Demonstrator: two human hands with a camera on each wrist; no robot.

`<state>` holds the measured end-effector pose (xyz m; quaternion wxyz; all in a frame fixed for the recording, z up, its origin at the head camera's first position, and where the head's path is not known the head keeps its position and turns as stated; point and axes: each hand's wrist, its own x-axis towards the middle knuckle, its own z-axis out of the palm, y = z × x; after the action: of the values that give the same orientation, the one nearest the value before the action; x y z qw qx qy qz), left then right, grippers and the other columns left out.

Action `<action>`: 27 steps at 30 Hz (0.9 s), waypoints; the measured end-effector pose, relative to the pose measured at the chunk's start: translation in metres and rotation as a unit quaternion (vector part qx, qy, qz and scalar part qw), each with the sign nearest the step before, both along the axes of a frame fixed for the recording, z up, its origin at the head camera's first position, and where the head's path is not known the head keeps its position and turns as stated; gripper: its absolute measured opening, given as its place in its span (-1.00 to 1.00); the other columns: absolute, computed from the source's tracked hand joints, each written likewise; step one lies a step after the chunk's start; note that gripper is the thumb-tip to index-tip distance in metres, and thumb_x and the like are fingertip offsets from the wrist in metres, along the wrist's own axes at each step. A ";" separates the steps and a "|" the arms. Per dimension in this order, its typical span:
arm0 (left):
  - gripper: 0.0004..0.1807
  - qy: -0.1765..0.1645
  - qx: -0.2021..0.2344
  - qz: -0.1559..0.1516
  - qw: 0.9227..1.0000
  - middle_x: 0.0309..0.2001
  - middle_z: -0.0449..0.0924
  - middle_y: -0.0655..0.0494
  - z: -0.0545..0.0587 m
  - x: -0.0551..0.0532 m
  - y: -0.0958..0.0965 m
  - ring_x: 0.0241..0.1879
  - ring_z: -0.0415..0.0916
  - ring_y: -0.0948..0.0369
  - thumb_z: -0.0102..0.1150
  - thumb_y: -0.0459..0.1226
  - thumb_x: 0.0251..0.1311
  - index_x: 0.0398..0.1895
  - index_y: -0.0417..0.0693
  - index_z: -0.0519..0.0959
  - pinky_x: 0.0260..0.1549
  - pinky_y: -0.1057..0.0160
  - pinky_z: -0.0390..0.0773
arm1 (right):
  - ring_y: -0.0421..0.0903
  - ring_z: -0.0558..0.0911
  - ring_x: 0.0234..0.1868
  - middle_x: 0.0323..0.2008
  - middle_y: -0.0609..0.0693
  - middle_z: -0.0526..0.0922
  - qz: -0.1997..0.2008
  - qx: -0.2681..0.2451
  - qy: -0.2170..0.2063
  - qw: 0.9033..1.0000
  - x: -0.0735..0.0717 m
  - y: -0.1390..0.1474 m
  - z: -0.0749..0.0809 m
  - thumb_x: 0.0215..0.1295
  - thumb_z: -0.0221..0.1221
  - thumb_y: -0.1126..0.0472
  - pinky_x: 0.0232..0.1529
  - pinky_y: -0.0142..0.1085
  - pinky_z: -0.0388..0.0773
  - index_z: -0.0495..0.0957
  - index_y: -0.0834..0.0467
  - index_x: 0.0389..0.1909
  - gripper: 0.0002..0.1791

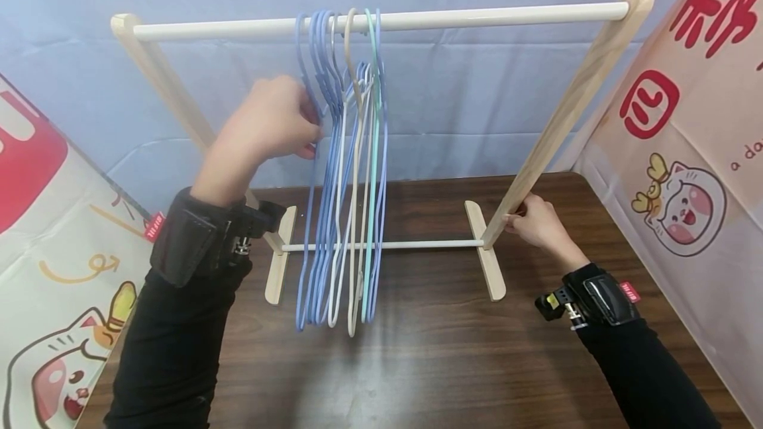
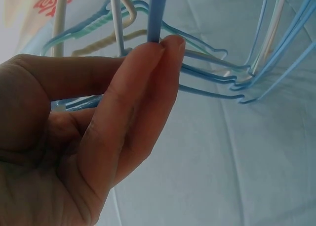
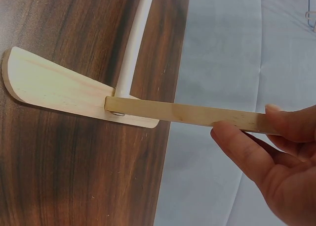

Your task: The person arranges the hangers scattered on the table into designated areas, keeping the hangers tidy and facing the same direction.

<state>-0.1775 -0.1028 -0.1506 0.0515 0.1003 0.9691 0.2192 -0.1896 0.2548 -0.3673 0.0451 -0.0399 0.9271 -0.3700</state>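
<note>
A small clothes rack with a white top rod (image 1: 477, 18) and pale wooden uprights stands on the table. Several hangers hang bunched near the middle of the rod, mostly blue, with a beige hanger (image 1: 352, 330) and a mint green one among them. My left hand (image 1: 268, 118) is at the left side of the bunch, its fingertips pinching the leftmost blue hanger (image 2: 157, 16) below its hook. Low on the right upright (image 1: 560, 108), my right hand (image 1: 539, 220) grips the wood between thumb and fingers. In the right wrist view, that grip is above the wooden foot (image 3: 54, 82).
A thin white lower bar (image 1: 429, 244) joins the uprights near the feet. The brown wooden table (image 1: 405, 376) lies beneath. A pale blue cloth (image 1: 465, 91) hangs behind the rack, and printed panels with cartoon figures stand at the left and right.
</note>
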 end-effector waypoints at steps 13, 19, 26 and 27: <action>-0.81 0.004 0.012 -0.005 1.000 -0.30 0.63 -0.19 -0.002 0.000 0.002 -0.50 0.61 0.16 0.09 -0.36 0.09 -0.28 -0.34 0.57 -0.20 0.05 0.47 | 0.30 0.58 -0.21 -0.24 0.48 0.48 -0.003 -0.003 -0.004 1.000 0.000 0.000 -0.001 0.27 0.04 0.40 -0.34 -0.13 0.57 0.27 0.55 0.00 -0.64; -0.79 0.008 0.025 -0.002 1.000 -0.21 0.60 -0.23 -0.005 0.002 -0.002 -0.48 0.63 0.16 0.10 -0.34 0.14 -0.24 -0.35 0.53 -0.11 0.04 0.44 | 0.28 0.58 -0.23 -0.24 0.48 0.48 -0.002 -0.002 -0.001 1.000 0.001 -0.001 0.000 0.27 0.04 0.40 -0.36 -0.16 0.57 0.27 0.56 0.00 -0.63; -0.76 -0.009 0.047 0.003 0.999 -0.18 0.59 -0.24 -0.006 0.005 -0.007 -0.44 0.63 0.17 0.08 -0.37 0.16 -0.14 -0.35 0.52 -0.18 0.08 0.48 | 0.30 0.57 -0.21 -0.23 0.50 0.47 -0.001 -0.005 -0.002 1.000 0.001 -0.001 0.000 0.27 0.03 0.41 -0.32 -0.13 0.57 0.26 0.56 0.01 -0.63; -0.76 -0.013 0.050 0.005 0.999 -0.19 0.60 -0.23 -0.007 0.005 -0.008 -0.44 0.63 0.17 0.07 -0.37 0.17 -0.13 -0.35 0.52 -0.18 0.08 0.49 | 0.31 0.57 -0.21 -0.23 0.50 0.47 -0.001 -0.004 -0.001 1.000 0.001 -0.001 0.000 0.27 0.03 0.41 -0.33 -0.14 0.57 0.26 0.56 0.00 -0.64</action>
<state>-0.1721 -0.1106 -0.1572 0.0574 0.0948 0.9569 0.2685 -0.1886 0.2539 -0.3672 0.0460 -0.0389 0.9255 -0.3739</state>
